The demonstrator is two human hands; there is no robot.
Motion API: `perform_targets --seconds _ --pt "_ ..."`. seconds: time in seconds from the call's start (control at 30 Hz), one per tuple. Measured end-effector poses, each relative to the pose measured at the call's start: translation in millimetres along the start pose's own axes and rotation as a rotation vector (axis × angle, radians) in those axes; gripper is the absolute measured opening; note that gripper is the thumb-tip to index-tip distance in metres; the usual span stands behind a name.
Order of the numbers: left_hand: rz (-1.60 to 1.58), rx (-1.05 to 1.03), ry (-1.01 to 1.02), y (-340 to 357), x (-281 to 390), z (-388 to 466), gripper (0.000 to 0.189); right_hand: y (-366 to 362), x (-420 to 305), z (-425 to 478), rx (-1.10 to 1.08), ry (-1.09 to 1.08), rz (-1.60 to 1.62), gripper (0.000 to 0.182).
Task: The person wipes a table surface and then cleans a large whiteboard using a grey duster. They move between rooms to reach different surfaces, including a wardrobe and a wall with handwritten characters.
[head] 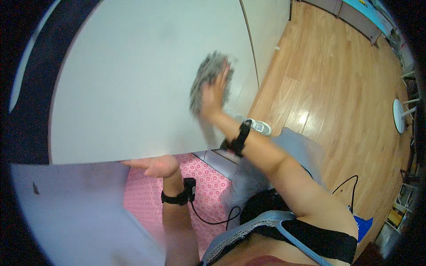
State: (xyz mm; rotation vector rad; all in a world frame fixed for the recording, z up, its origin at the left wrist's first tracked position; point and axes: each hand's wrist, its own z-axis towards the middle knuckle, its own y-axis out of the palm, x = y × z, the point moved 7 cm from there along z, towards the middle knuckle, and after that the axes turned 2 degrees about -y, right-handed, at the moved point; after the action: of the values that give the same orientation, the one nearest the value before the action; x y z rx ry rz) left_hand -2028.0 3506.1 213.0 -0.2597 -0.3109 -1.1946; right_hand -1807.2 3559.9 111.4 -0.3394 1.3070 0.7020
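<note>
My right hand (213, 96) lies spread on a shaggy grey cleaning cloth or mitt (203, 79), pressed against a broad white panel (133, 83). The hand and cloth are blurred. Along the panel's near edge is my left hand (159, 166), its fingers pointing left and its fingertips meeting that edge. I cannot tell whether it grips the panel or only rests there. Black straps circle both wrists; the left one (176, 199) carries a small black device with a cable.
Below the panel shows a pink flower-patterned surface (213, 186). Wooden flooring (309, 83) spreads to the right, with a white shoe (261, 127) near the panel. A round white stool (398, 115) stands at the far right. A black cable (354, 189) loops near my right arm.
</note>
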Motion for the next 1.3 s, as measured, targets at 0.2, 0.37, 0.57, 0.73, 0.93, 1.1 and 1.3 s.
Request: perform_targets --seconds 0.2,0.37,0.57,0.73,0.93,1.1,1.3 --pt "-0.175 -0.047 -0.015 12 15 9 0.076 -42 148 134 -0.041 0.096 -0.482 0.059" --pt "-0.262 0.005 -0.002 4 3 1 0.07 -34 223 55 0.003 0.314 -0.342 0.05" --pt "-0.04 -0.034 0.14 7 0 4 0.068 22 194 -116 -0.353 0.627 -0.381 0.057" --pt "-0.055 -0.048 0.113 15 -5 4 0.07 50 97 -125 -0.002 0.072 -0.042 0.061" --pt "-0.312 0.088 -0.27 -15 -48 -36 0.068 6 21 61 0.054 -0.097 -0.281 0.062" --pt "-0.375 0.031 -0.272 -9 -48 -63 0.068 -28 140 156 0.015 0.065 -0.491 0.055" --pt "-0.101 0.188 -0.409 -36 -78 -90 0.07 -26 256 121 -0.103 0.41 -0.484 0.053"
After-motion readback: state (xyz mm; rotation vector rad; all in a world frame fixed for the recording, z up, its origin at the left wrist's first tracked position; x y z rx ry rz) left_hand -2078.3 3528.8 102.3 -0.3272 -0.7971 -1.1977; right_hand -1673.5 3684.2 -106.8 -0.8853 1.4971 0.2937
